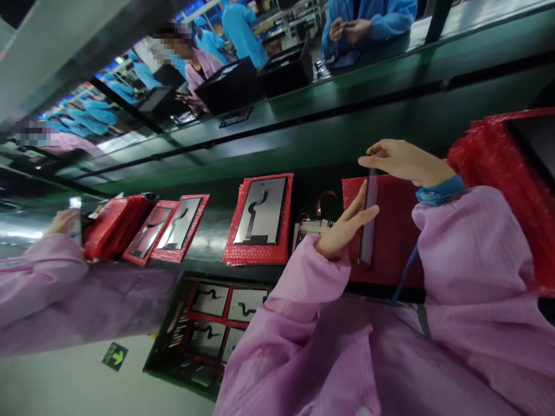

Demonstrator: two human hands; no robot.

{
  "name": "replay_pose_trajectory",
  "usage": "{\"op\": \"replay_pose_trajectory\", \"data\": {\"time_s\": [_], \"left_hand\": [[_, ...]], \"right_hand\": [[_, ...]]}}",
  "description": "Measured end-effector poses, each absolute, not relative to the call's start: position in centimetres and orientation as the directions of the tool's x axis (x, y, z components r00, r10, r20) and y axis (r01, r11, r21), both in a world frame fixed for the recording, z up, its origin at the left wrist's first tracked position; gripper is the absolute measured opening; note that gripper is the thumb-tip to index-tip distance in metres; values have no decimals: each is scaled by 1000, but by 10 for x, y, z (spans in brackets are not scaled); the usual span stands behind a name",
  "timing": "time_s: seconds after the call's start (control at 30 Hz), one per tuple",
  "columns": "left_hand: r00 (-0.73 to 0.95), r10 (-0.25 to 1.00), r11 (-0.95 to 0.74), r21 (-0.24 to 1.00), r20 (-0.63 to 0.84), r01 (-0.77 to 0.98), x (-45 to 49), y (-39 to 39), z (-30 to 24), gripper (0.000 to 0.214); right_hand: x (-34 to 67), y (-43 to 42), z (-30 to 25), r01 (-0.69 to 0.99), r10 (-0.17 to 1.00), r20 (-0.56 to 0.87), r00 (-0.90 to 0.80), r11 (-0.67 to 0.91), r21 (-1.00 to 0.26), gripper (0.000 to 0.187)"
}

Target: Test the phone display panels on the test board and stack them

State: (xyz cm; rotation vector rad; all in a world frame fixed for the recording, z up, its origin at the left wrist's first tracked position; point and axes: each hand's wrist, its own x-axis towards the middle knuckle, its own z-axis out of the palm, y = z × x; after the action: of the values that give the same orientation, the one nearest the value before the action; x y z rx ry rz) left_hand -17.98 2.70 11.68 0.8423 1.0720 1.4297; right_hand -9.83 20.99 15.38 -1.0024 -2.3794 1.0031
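I hold a thin dark display panel point(368, 222) edge-on between both hands. My right hand point(401, 162) pinches its far end with closed fingertips. A blue strap circles that wrist. My left hand point(344, 228) supports the near side, thumb and fingers stretched along the panel's face. Under the panel lies a red bubble-wrap sheet point(392, 242) on the bench edge. Both my sleeves are pink.
Three more panels on red bubble wrap point(260, 222) point(182, 225) point(150, 231) lie on the dark green conveyor point(303, 138). A co-worker's hand point(63, 222) in a pink sleeve works at the left. A crate of panels point(212, 323) sits below. A red wrap pile point(498, 162) lies at the right.
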Motion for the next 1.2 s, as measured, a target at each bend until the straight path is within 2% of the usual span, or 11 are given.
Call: {"op": "replay_pose_trajectory", "data": {"time_s": [0.07,0.17,0.2,0.27,0.33,0.47,0.6,1.03,1.2], "left_hand": [[-184,980,-88,993,72,-80,-178,25,113,44],[-280,910,-199,914,307,354,-183,-1,100,42],[-325,871,-177,853,368,491,-186,-14,93,42],[-415,783,-30,695,463,718,-192,-40,71,33],[-451,734,135,541,508,830,-198,-63,44,27],[-406,779,258,347,477,902,-203,-88,0,32],[-344,816,241,268,465,933,-201,-92,-7,36],[-317,812,230,230,490,946,-202,-89,-8,41],[-324,816,219,263,478,940,-200,-87,-11,46]], "right_hand": [[-94,215,154,486,742,29,-670,468,-738,37],[-90,221,152,466,734,38,-678,469,-750,30],[-89,222,151,461,732,44,-680,473,-750,31],[-89,224,149,460,729,57,-682,487,-742,33],[-88,225,147,460,726,68,-685,502,-732,36],[-88,225,147,453,717,66,-694,505,-735,38],[-88,222,149,469,731,52,-680,489,-736,35],[-85,216,157,500,753,18,-658,455,-737,34],[-85,220,152,491,754,57,-655,481,-726,43]]}}
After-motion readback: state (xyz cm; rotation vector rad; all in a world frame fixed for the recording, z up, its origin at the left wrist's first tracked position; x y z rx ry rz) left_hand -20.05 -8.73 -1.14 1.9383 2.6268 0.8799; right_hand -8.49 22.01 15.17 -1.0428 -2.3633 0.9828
